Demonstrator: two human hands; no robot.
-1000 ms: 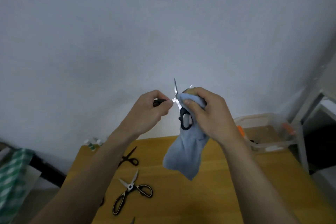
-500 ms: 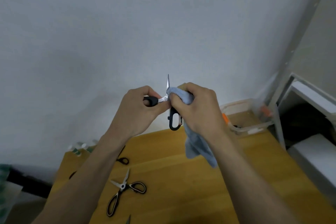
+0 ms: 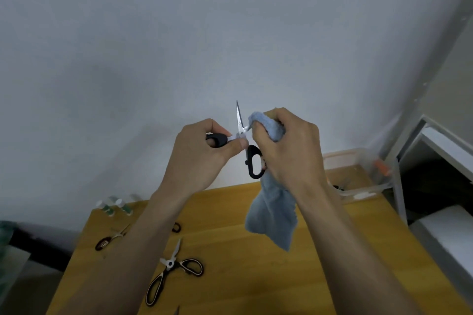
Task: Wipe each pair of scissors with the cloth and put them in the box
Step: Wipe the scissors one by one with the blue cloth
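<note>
High above the table my left hand (image 3: pixel 199 153) grips one black handle of a spread pair of black-handled scissors (image 3: pixel 254 165). One blade points straight up. The other blade is buried in the light blue cloth (image 3: pixel 271 215), which my right hand (image 3: pixel 286 146) grips around it. The cloth's free end hangs down below my right wrist. On the wooden table (image 3: pixel 256 276) lie black kitchen shears (image 3: pixel 174 272), half open, and a brown-handled pair of scissors (image 3: pixel 110 238) at the left. A clear plastic box (image 3: pixel 358 176) stands at the table's far right corner.
Small green-and-white bottles (image 3: pixel 115 207) stand at the table's far left edge against the grey wall. A black handle loop (image 3: pixel 176 227) peeks out beside my left forearm. A blade tip (image 3: pixel 176 311) shows at the bottom edge. A white shelf unit (image 3: pixel 435 161) stands right of the table.
The view has swung slightly right and back left. My right hand has slid the cloth along the covered blade. The left hand keeps its grip on the handle.
</note>
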